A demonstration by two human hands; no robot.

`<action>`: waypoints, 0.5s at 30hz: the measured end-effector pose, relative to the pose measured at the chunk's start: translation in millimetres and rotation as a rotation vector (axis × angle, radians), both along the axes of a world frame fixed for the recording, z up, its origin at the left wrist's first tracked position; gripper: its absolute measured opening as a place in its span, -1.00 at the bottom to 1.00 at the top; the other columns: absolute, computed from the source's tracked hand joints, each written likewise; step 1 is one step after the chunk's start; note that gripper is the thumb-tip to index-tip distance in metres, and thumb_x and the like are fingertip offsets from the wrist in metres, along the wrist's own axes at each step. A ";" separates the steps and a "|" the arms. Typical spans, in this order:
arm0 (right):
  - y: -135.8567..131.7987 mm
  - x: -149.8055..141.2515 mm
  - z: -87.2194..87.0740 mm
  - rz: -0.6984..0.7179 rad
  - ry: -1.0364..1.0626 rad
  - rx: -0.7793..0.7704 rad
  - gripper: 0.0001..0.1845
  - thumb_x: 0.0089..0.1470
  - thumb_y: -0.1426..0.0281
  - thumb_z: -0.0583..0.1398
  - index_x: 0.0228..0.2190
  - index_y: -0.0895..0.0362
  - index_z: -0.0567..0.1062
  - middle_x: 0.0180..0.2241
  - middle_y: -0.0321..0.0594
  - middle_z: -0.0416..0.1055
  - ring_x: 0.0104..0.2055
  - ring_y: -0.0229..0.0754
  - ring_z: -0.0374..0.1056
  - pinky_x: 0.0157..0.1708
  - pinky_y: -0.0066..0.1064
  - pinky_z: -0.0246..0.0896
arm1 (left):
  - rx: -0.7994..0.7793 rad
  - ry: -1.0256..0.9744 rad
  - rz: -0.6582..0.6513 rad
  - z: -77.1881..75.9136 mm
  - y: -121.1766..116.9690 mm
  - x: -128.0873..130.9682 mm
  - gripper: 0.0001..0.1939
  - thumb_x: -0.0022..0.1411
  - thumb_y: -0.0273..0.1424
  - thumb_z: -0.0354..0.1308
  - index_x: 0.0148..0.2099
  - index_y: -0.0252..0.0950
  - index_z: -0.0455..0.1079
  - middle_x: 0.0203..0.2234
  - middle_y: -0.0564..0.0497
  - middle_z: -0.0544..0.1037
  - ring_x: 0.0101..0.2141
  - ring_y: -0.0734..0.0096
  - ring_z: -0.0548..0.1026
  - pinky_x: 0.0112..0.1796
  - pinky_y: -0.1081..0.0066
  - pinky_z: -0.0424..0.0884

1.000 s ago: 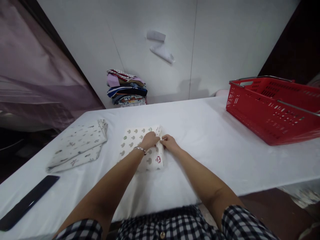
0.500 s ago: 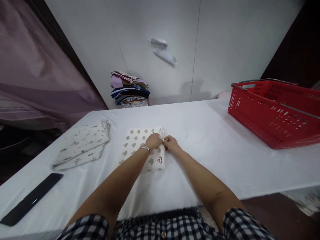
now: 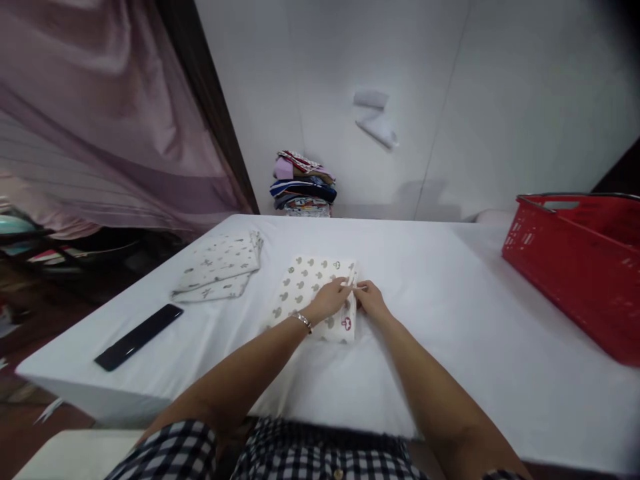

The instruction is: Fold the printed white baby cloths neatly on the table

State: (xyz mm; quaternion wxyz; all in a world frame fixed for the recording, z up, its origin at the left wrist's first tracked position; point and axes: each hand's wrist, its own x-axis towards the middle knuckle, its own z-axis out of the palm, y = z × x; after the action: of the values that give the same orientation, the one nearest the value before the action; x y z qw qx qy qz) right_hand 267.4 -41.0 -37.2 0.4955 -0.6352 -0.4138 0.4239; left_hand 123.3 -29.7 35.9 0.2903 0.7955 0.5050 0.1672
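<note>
A folded cream cloth with a grey mushroom print (image 3: pixel 301 281) lies flat on the white-covered table (image 3: pixel 425 267); one mushroom near its right edge is outlined in red. My left hand (image 3: pixel 330 298), with a bracelet at the wrist, rests over the cloth's right side and pinches its edge. Just across that edge, my right hand (image 3: pixel 373 300) has its fingertips closed on the same folded border. The two hands' fingertips nearly meet, and the exact bit of fabric between them is too small to make out.
Another folded printed cloth (image 3: pixel 220 263) lies to the left, with a black phone (image 3: pixel 140 337) nearer me. A stack of folded fabrics (image 3: pixel 304 187) stands at the back against the white wall. On the right is a red plastic basket (image 3: pixel 565 267). A pink curtain (image 3: pixel 125 133) hangs left.
The head view has swung left, so everything sits further right in the picture. Both hands stay at the mushroom-print cloth's right edge, the left hand's fingers now showing more clearly.
</note>
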 end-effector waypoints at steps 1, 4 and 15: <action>0.0 0.4 -1.4 0.000 0.010 0.000 -0.79 -0.05 0.33 0.20 -0.33 0.10 0.32 -0.65 -0.44 0.30 -0.70 -0.31 0.20 -0.76 -0.53 0.00 | 0.022 -0.013 -0.031 1.1 -0.2 -6.4 -0.52 0.29 -0.16 -0.12 0.15 -0.26 0.29 -0.09 -0.05 0.55 -0.09 0.29 0.48 -0.07 0.39 0.35; -1.1 1.7 -2.1 0.013 0.040 -0.001 -0.82 -0.04 0.36 0.17 -0.33 0.10 0.32 -0.68 -0.45 0.28 -0.74 -0.33 0.15 -0.77 -0.52 -0.02 | 0.178 0.069 0.033 5.8 10.6 -35.7 -0.57 0.29 -0.20 -0.11 0.09 -0.26 0.34 0.02 -0.07 0.47 0.01 0.26 0.41 0.02 0.35 0.28; -4.9 0.8 1.2 0.020 0.049 0.034 -0.78 -0.02 0.24 0.19 -0.35 0.10 0.33 -0.63 -0.43 0.29 -0.69 -0.34 0.19 -0.79 -0.54 -0.01 | 0.027 0.369 0.480 -24.4 53.9 -116.6 -0.40 0.21 -0.01 -0.12 0.08 -0.36 0.28 0.02 -0.28 0.42 -0.01 0.03 0.41 -0.09 0.20 0.33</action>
State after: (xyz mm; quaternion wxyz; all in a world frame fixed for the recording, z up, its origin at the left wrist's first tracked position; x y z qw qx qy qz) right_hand 268.2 -45.9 -36.0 0.5119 -0.6121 -0.4150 0.4371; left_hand 6.7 24.3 11.5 0.1351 0.6741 0.7206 0.0901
